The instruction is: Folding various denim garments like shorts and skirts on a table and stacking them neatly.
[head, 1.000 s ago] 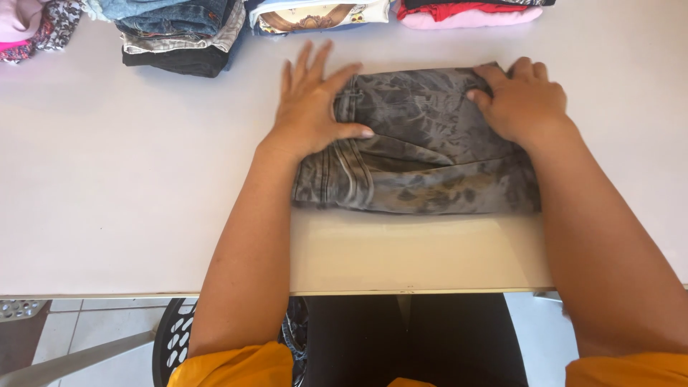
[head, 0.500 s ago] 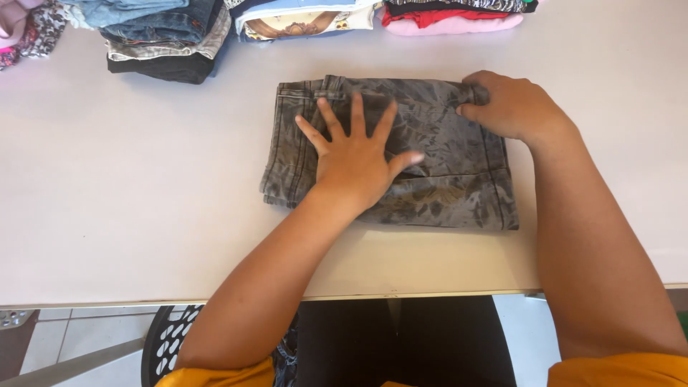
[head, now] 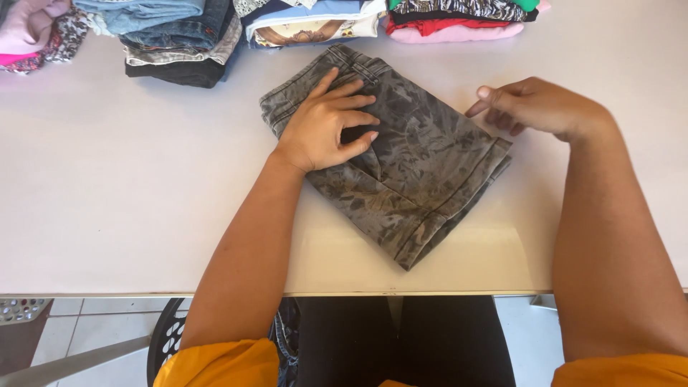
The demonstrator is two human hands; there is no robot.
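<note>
One folded pair of grey patterned shorts point(head: 401, 161) is pinned askew on the white counter point(head: 107, 193) by the flat, spread left hand point(head: 326, 122); the right hand point(head: 537, 107) is held loosely curled just beside it, grasping nothing.

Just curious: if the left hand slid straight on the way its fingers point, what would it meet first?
The left hand lies flat on the grey shorts, pointing up and right. Beyond their edge comes bare table, then probably the folded light-blue stack.

Left hand point(head: 326, 122) is planted flat, palm down, fingers spread, while the right hand point(head: 539, 107) hovers loosely curled, index finger poking out, both forearms bare.
</note>
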